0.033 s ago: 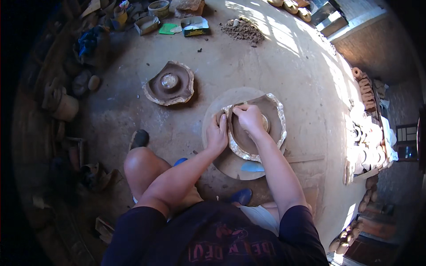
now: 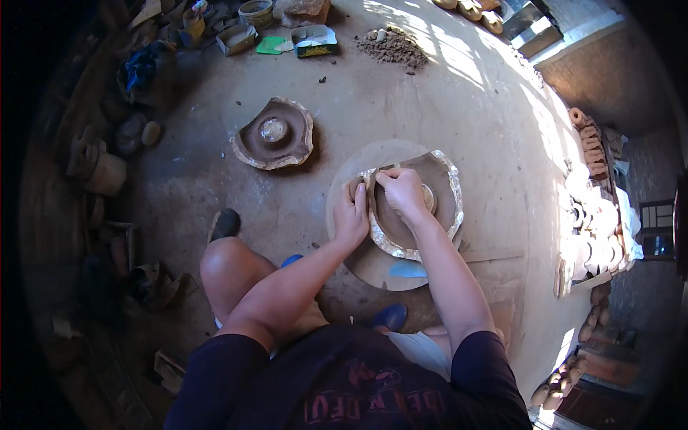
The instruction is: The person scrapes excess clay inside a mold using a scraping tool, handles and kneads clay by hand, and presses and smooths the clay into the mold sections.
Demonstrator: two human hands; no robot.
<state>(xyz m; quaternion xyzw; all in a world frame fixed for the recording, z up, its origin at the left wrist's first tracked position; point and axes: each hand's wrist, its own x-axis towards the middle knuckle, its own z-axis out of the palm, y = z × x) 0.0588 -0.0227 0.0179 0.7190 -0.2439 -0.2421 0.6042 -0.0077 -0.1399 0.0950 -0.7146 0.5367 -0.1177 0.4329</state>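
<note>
In front of me a three-cornered plaster mould [image 2: 396,251] with a chipped white rim and brown clay lining lies on a round board [image 2: 369,276]. A round knob [image 2: 428,198] rises in its middle, partly behind my right hand. My left hand [image 2: 350,219] is closed against the mould's left outer edge, thumb by the rim, other fingers partly hidden. Reaching over the rim, my right hand [image 2: 403,193] is closed in a pinch at the inner upper left edge; what its fingertips hold is hidden. A light-blue flat piece [image 2: 408,269] lies on the board's near side.
A similar clay-lined mould [image 2: 297,154] with a pale central knob sits on the floor to the left. Beyond are a heap of crumbled clay [image 2: 394,50], an open box [image 2: 315,41] and a bucket [image 2: 256,13]. Clay wares [image 2: 591,147] line the right; a pale bucket [image 2: 107,174] stands left.
</note>
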